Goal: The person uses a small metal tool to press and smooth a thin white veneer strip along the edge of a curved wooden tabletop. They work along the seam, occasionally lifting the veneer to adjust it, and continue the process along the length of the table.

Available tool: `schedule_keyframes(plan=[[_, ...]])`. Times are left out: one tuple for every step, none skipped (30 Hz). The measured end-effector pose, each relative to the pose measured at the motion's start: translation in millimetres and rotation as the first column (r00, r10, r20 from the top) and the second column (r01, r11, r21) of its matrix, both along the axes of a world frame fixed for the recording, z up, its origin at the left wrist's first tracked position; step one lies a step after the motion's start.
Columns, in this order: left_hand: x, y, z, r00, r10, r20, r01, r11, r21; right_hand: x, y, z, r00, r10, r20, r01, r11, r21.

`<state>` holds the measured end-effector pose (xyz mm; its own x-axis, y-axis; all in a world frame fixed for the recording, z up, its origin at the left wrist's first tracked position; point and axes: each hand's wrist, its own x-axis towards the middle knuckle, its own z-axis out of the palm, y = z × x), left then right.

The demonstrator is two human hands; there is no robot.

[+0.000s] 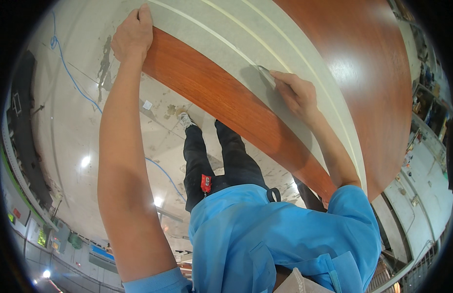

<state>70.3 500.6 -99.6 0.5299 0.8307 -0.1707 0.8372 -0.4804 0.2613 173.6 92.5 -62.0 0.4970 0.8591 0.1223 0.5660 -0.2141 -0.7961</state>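
Observation:
A long reddish-brown wood-grain board (pixel 202 73) runs diagonally, its far left end held by my left hand (pixel 132 36), fingers wrapped over the edge. Beside it lies a pale grey surface (pixel 211 41) with several lighter stripes running lengthwise. My right hand (pixel 297 95) is closed on a slim tool (pixel 265 71) with a thin dark point, which looks like a small blade; most of it is hidden in the fingers. The tool's tip is at the stripe closest to the board, and the hand casts a shadow on the grey surface.
A glossy reddish-brown panel (pixel 353 63) borders the grey surface on the right. A blue hose (pixel 72 78) trails over the stained floor (pixel 80 129) at left. Cluttered shelves (pixel 426 97) stand at the far right. A red tag (pixel 206 183) hangs at my waist.

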Motion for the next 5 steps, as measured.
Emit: schedule_keyframes(plan=[[-0.1, 0.8, -0.5, 1.0, -0.006, -0.004, 0.006, 1.0, 0.005, 0.4, -0.5, 0.0, 1.0, 0.006, -0.006, -0.006, 1.0, 0.0], [-0.2, 1.6, -0.8, 1.0, -0.012, -0.008, 0.012, 1.0, 0.011, 1.3, -1.6, 0.3, 1.0, 0.012, -0.006, -0.012, 1.0, -0.001], [-0.7, 2.9, -2.4, 1.0, -0.016, -0.012, 0.017, 1.0, 0.015, 1.9, -2.4, 0.3, 1.0, 0.015, -0.02, -0.016, 1.0, -0.012], [-1.2, 4.4, -4.7, 1.0, -0.025, -0.001, 0.026, 0.999, 0.026, 2.5, -3.5, 0.5, 0.999, 0.018, -0.03, -0.019, 0.999, -0.027], [-1.7, 6.2, -7.2, 0.999, -0.035, 0.009, 0.034, 0.999, 0.037, 3.0, -4.9, 0.9, 0.999, 0.019, -0.044, -0.021, 0.999, -0.042]])
